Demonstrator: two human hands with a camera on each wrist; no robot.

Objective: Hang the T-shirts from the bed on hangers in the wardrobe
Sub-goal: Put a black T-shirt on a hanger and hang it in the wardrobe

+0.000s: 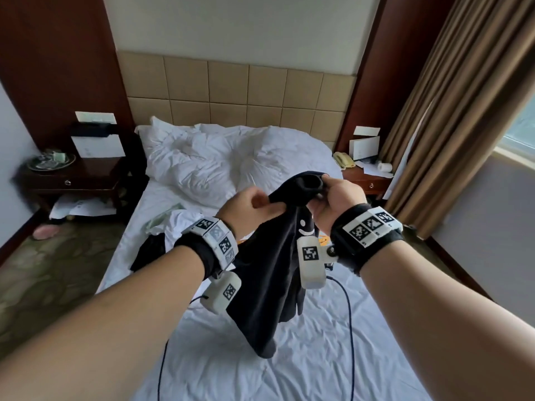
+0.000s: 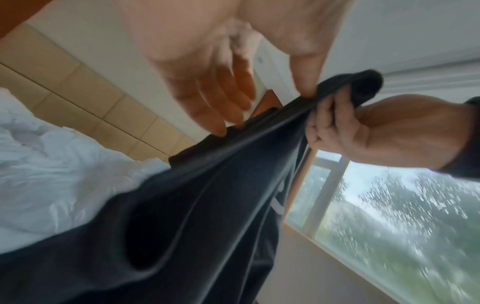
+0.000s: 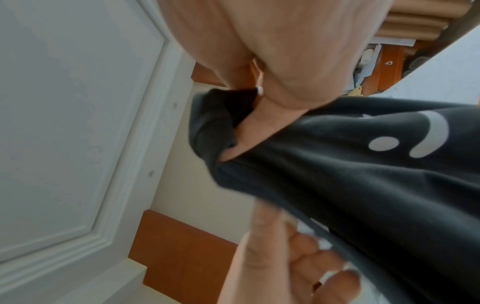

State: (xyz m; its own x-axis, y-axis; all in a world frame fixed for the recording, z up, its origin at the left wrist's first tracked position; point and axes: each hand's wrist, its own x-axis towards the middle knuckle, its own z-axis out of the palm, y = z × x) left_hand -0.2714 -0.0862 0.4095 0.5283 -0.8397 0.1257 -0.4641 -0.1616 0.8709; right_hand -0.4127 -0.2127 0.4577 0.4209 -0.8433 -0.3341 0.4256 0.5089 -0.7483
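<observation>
- Both hands hold a black T-shirt [image 1: 269,270] up at the centre of the head view, above the bed [image 1: 260,357]. The right hand [image 1: 337,198] has its fingers curled round a bunched edge, perhaps the collar or a sleeve opening.
- Left hand [image 1: 249,209], just left of it, pinches the cloth between thumb and fingers; in the left wrist view its other fingers [image 2: 221,98] are loosely spread.
- Held high like this, the shirt hangs free, likely so that an opening can be found for a hanger.
- White and dark clothes [image 1: 162,235] lie at the middle left on the bed.
- Neither wardrobe nor hanger is in view. The shirt's print [image 3: 415,135] shows only in part, and both wrist views are blurred.
</observation>
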